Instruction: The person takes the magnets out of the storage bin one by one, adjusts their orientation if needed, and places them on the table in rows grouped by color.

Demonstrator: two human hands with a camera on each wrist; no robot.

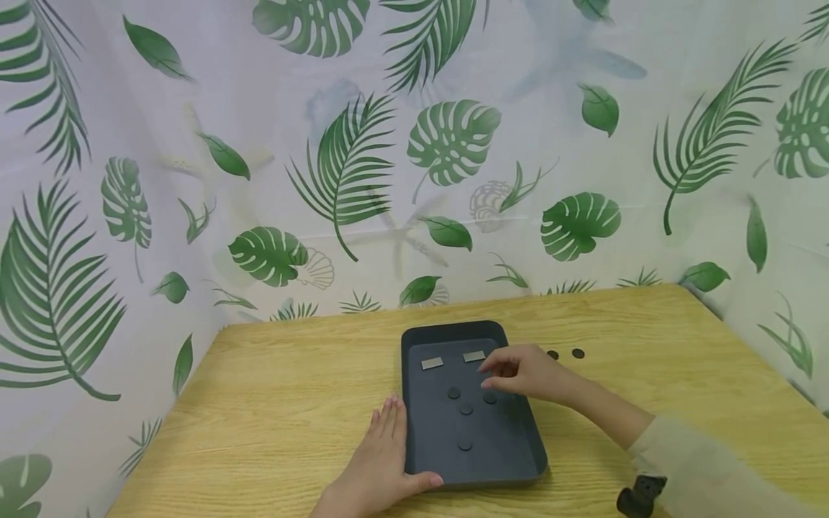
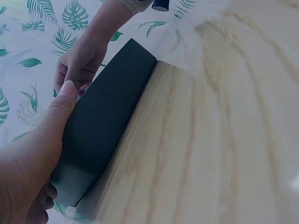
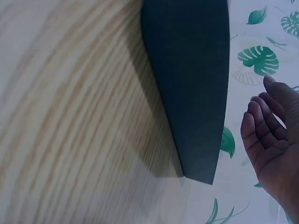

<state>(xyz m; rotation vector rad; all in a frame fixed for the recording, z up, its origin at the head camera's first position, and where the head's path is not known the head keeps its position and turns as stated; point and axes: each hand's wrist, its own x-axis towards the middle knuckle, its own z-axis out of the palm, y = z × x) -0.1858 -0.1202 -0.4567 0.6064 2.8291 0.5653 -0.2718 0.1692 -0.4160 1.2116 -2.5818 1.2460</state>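
Note:
A dark grey rectangular tray (image 1: 434, 432) lies on the wooden table. Inside are two small flat silvery rectangles (image 1: 432, 364) near the far end and several black discs (image 1: 465, 445) lower down. My left hand (image 1: 382, 453) rests along the tray's left side, fingers extended, with the thumb by the near wall (image 2: 103, 121). Over the tray's right side hovers my right hand (image 1: 527, 370), its fingers loosely bent and the thumb apart from them; nothing shows between them in the right wrist view.
Two more black discs (image 1: 578, 353) lie on the table (image 1: 291, 403) to the right of the tray, one partly behind the right hand. A leaf-patterned cloth (image 1: 363, 280) hangs behind the table and at its sides.

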